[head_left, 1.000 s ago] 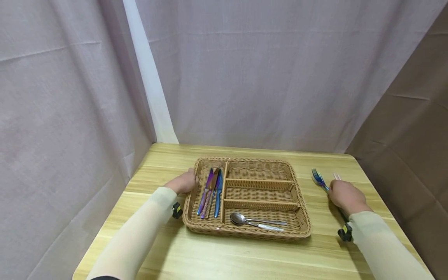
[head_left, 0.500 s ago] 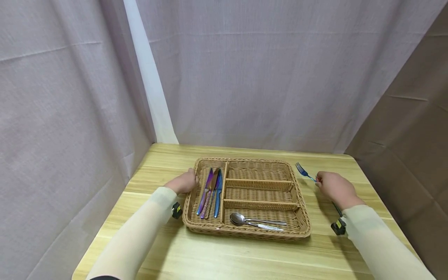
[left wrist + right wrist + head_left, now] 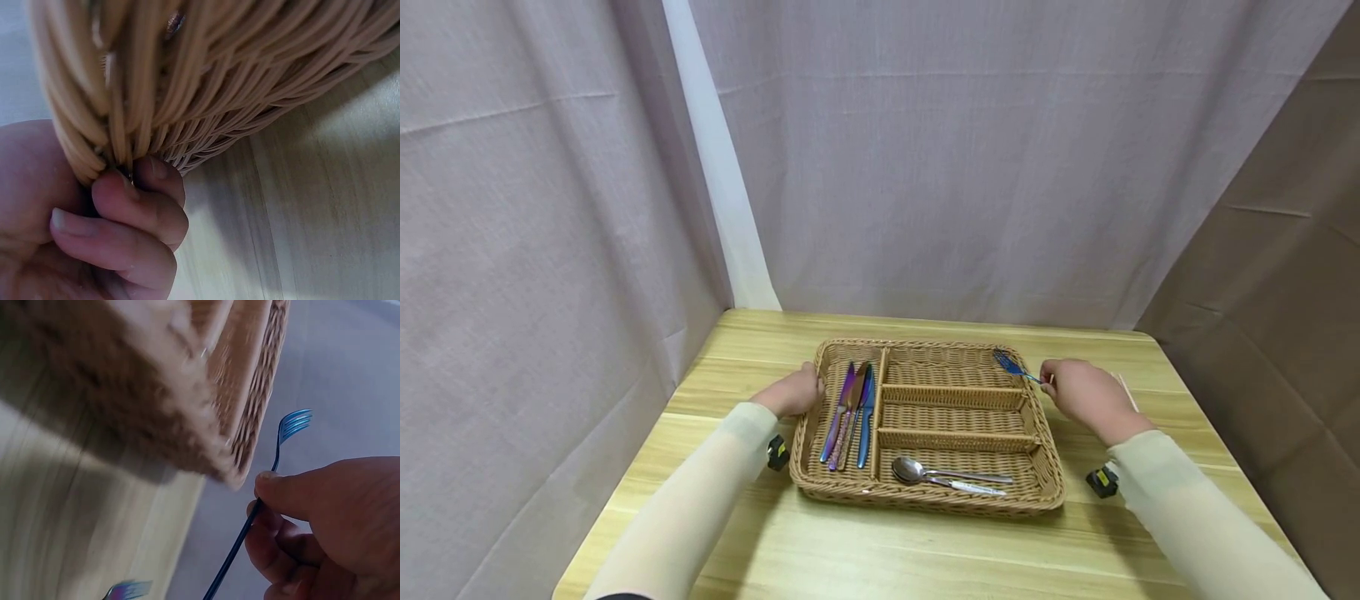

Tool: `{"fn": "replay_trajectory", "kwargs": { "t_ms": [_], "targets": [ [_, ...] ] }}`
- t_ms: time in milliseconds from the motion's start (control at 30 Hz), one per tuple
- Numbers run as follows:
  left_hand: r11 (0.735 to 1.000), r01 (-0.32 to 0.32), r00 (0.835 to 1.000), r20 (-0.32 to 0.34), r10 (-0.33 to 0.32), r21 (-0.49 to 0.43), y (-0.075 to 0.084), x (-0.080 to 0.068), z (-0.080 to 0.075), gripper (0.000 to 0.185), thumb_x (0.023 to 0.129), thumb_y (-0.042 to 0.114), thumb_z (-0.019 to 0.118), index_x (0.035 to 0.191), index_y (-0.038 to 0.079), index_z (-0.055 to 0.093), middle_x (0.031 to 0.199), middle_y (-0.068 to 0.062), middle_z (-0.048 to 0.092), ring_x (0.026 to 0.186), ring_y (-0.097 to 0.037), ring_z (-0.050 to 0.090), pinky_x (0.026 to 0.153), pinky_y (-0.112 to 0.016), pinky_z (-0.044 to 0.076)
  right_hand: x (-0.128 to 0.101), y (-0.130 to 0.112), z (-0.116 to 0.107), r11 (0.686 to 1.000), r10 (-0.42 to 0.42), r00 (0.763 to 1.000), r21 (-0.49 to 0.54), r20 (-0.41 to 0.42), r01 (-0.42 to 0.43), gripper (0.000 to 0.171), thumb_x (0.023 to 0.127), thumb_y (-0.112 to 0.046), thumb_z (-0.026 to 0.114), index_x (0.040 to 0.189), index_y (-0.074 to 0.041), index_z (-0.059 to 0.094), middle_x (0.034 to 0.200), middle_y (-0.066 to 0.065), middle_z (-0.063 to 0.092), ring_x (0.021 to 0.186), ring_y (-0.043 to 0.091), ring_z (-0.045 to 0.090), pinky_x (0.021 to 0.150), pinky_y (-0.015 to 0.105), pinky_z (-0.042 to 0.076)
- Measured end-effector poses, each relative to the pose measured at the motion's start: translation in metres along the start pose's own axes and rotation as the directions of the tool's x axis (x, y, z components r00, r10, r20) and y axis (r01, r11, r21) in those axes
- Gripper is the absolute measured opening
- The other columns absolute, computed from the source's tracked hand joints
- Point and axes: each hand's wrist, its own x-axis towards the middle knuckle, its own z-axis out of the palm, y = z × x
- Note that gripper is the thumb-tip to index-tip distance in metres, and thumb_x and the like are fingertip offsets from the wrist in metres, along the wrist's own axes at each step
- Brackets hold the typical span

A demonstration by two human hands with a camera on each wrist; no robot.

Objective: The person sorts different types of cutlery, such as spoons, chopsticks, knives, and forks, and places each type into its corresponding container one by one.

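Observation:
My left hand (image 3: 792, 392) grips the left rim of a wicker cutlery tray (image 3: 955, 506); in the left wrist view its fingers curl round the woven edge (image 3: 140, 81). My right hand (image 3: 1093, 397) pinches a blue fork (image 3: 1013, 367) between thumb and fingers. The tines hang over the tray's back right corner, above the rear compartment. In the right wrist view the fork (image 3: 234, 550) is apart from the wicker wall. Several knives (image 3: 850, 417) lie in the left compartment. Spoons (image 3: 910, 470) lie in the front one.
Another fork (image 3: 128, 589) with a purple-blue sheen lies on the table, at the bottom of the right wrist view. A thin pale utensil (image 3: 1126, 392) shows behind my right hand. Grey curtains (image 3: 962, 167) stand behind the wooden table (image 3: 850, 554).
My right hand has moved left with the blue fork, from the table's right side to the tray's back right corner. My left hand keeps its grip on the rim.

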Motion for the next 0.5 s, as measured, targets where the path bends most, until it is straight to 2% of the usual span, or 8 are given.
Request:
{"fn": "replay_trajectory", "kwargs": {
  "t_ms": [167, 267, 367, 500],
  "targets": [
    [1.0, 0.0, 1.0, 0.003, 0.0, 0.005, 0.0, 0.0, 0.0, 0.065, 0.118, 0.018, 0.032, 0.163, -0.022, 0.008, 0.152, -0.048, 0.045, 0.135, -0.046, 0.06, 0.112, -0.055, 0.052, 0.003, -0.023, -0.001, 0.997, -0.072, 0.996, -0.015, -0.047, 0.071, 0.018, 0.102, -0.009, 0.073, 0.087, -0.015, 0.064, 0.074, -0.003, 0.06, 0.066, 0.02, 0.057, 0.056, 0.048, 0.052],
    [1.0, 0.003, 1.0, 0.006, -0.003, -0.002, 0.0, 0.0, 0.0, 0.064, 0.117, 0.018, 0.032, 0.163, -0.022, 0.009, 0.15, -0.047, 0.047, 0.128, -0.044, 0.063, 0.107, -0.054, 0.056, 0.004, -0.038, -0.003, 0.994, -0.11, 0.992, -0.015, -0.064, 0.109, 0.02, 0.1, -0.003, 0.07, 0.086, -0.016, 0.063, 0.076, -0.002, 0.061, 0.066, 0.019, 0.058, 0.056, 0.046, 0.054],
    [1.0, 0.001, 1.0, 0.007, -0.001, -0.004, 0.0, 0.0, 0.0, 0.064, 0.117, 0.017, 0.032, 0.163, -0.021, 0.009, 0.149, -0.047, 0.049, 0.126, -0.043, 0.064, 0.104, -0.053, 0.058, 0.005, -0.05, -0.003, 0.991, -0.131, 0.99, -0.007, -0.053, 0.13, 0.018, 0.1, -0.002, 0.07, 0.088, -0.015, 0.066, 0.079, -0.002, 0.065, 0.069, 0.018, 0.06, 0.058, 0.044, 0.055],
    [1.0, -0.006, 1.0, 0.005, 0.006, -0.018, -0.001, 0.001, 0.001, 0.064, 0.118, 0.016, 0.032, 0.163, -0.021, 0.008, 0.15, -0.048, 0.047, 0.133, -0.048, 0.062, 0.107, -0.054, 0.057, 0.01, -0.063, 0.0, 0.987, -0.163, 0.986, -0.005, -0.023, 0.163, 0.017, 0.102, -0.004, 0.071, 0.089, -0.014, 0.069, 0.081, -0.003, 0.066, 0.07, 0.015, 0.06, 0.06, 0.041, 0.056]
  ]
}}
